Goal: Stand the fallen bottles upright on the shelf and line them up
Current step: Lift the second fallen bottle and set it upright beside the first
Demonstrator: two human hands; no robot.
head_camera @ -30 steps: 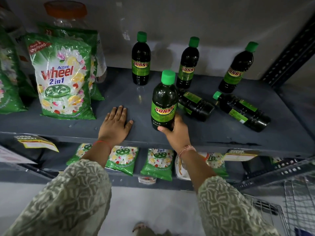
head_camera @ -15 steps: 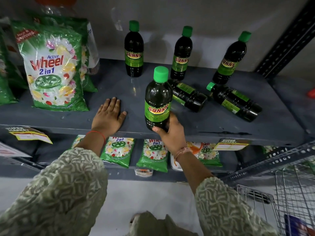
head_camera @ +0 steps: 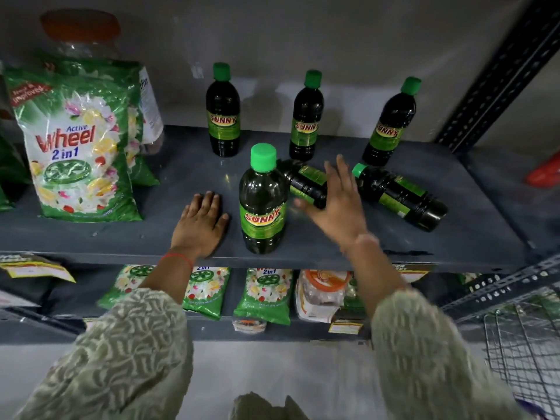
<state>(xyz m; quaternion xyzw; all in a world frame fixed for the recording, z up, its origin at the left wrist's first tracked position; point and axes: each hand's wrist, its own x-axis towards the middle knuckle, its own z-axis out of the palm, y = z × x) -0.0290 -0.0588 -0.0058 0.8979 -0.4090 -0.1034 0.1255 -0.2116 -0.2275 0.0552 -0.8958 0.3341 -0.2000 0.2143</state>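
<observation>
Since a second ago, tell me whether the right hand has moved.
Yes. The right hand has let go of the front upright bottle and moved right and back, now open over the nearer fallen bottle.

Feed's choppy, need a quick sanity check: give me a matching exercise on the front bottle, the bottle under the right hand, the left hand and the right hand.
Things:
1. front bottle
2. bottle under the right hand
3. left hand
4. right hand

States:
A. flat on the shelf, palm down
B. open, above a fallen bottle
C. upright near the front edge
D. lying on its side

Pairs: 1-C, 2-D, 3-A, 4-B
</observation>
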